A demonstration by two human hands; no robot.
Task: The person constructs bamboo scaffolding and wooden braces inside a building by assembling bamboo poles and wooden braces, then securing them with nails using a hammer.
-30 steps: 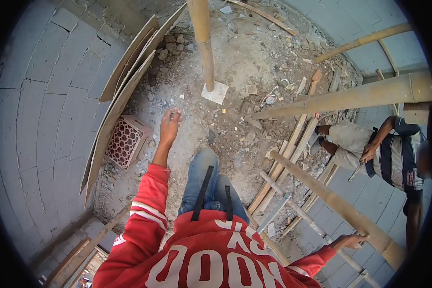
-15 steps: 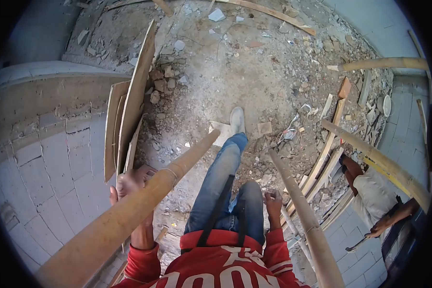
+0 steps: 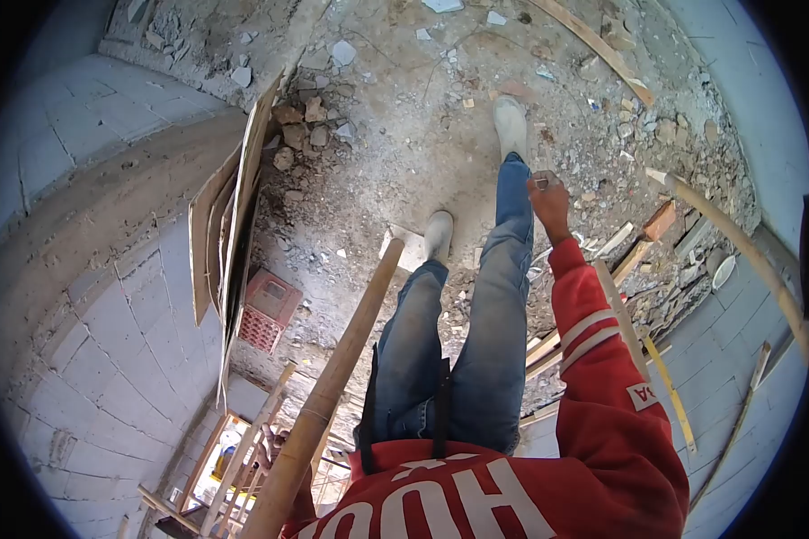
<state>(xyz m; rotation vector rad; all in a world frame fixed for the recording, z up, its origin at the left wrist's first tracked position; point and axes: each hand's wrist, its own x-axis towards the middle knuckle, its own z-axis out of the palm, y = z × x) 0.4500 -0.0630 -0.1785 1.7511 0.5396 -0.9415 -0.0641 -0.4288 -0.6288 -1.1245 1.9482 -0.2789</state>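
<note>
My right hand (image 3: 548, 199) swings forward over the rubble floor, fingers curled in a loose fist with nothing clearly in it. My left hand (image 3: 274, 446) hangs low at my side, mostly hidden behind an upright bamboo pole (image 3: 333, 377), so its grip is unclear. The pole stands on a pale pad (image 3: 406, 251). My left shoe (image 3: 438, 235) is beside that pad. Farther ahead on the dirt is my right shoe (image 3: 511, 126). I wear a red hoodie and blue jeans.
Plywood sheets (image 3: 234, 207) lean on the grey block wall at the left, with a red perforated block (image 3: 265, 310) below them. Loose planks (image 3: 620, 260) and another bamboo pole (image 3: 746, 251) lie to the right. A wooden frame (image 3: 234, 467) shows at bottom left.
My left hand has come off the bamboo pole and dropped behind it. My right arm has swung forward and I have stepped ahead. The other person has left the view.
</note>
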